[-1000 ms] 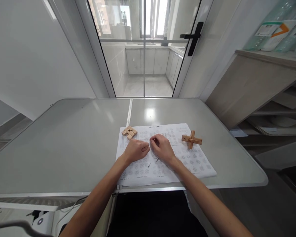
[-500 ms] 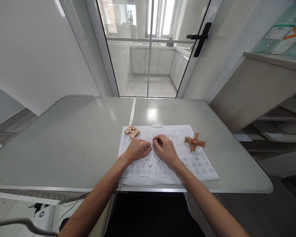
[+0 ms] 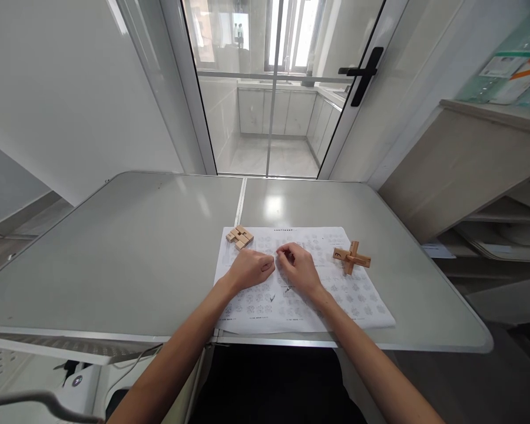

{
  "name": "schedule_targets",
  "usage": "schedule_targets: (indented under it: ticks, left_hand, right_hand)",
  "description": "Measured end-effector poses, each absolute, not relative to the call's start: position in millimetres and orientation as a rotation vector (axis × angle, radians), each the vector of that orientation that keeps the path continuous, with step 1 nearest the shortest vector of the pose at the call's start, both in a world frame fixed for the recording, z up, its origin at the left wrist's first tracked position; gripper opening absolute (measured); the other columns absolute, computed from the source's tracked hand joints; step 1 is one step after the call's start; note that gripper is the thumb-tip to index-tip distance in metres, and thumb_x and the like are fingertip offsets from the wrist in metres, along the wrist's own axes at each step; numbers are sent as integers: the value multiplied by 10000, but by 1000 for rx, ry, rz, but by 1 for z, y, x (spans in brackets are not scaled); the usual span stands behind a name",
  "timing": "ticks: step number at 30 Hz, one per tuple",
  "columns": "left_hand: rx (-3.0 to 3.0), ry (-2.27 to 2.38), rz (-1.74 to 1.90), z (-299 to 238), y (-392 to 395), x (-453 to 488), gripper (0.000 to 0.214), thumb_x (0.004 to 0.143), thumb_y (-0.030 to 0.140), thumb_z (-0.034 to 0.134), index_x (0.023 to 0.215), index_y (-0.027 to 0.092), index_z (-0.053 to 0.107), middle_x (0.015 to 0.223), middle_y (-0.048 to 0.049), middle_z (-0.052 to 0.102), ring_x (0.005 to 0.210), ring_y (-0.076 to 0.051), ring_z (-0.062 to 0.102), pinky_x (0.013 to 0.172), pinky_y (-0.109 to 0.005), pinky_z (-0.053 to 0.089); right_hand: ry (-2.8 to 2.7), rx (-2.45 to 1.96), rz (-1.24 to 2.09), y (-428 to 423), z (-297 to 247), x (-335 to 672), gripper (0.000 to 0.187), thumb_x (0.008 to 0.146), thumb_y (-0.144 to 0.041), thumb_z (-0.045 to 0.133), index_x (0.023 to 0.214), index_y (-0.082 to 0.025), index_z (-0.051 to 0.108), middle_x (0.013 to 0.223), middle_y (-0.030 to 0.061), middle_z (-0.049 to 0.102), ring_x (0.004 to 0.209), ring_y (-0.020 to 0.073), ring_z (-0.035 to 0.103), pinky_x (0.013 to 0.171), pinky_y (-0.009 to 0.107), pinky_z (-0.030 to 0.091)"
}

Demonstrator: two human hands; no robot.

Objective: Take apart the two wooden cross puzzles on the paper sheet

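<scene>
My left hand (image 3: 252, 269) rests in a loose fist on a printed paper sheet (image 3: 251, 323), and no object shows in it. Close beside it, with a small gap between, my right hand (image 3: 299, 268) lies on the sheet with its fingers curled in; nothing shows between them. Just beyond my left hand, on the sheet's far left corner, sits a flat group of small wooden blocks (image 3: 239, 237). A wooden cross-shaped puzzle (image 3: 352, 257) of interlocked bars, one with a dark mark, lies to the right of my right hand at the sheet's edge.
The grey table (image 3: 115, 253) has a metal seam and edge trim. A glass door (image 3: 287, 118) with a black handle (image 3: 365, 73) stands behind it. On the right is a shelf unit (image 3: 446, 165) with plastic bottles (image 3: 506, 73) on top. A white device (image 3: 77, 386) sits below left.
The camera view has tilted slightly, so everything sits a little lower and to the right. My hands, the blocks and the cross-shaped puzzle keep their places on the sheet.
</scene>
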State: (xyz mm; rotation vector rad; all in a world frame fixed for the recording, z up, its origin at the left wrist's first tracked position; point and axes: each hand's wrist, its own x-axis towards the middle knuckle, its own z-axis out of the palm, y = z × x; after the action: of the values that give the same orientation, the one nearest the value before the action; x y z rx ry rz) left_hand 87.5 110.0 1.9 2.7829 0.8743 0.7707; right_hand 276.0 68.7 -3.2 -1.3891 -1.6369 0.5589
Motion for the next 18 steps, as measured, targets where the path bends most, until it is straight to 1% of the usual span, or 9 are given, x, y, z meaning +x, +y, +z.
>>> schedule_targets:
  ticks: [8,18]
  left_hand:
    - [2791,860,799,-1,111,88,373,876,118,517,577,207,313,476,52,430,449,-117,336,518,-300,195]
    - [2795,834,830,-4,112,87,369,867,96,520,591,205,303,483,64,389,451,-106,297,513,-292,181]
  right_hand:
    - [-1632,-1382,567,69,-4,276,152,966,-289,558,905,-225,682,877,49,723,767,219,646,720,348,509]
    - [-1614,-1382,586,68,-3,276,163,960,-300,558,897,-219,684,862,50,714,743,216,621,693,341,483]
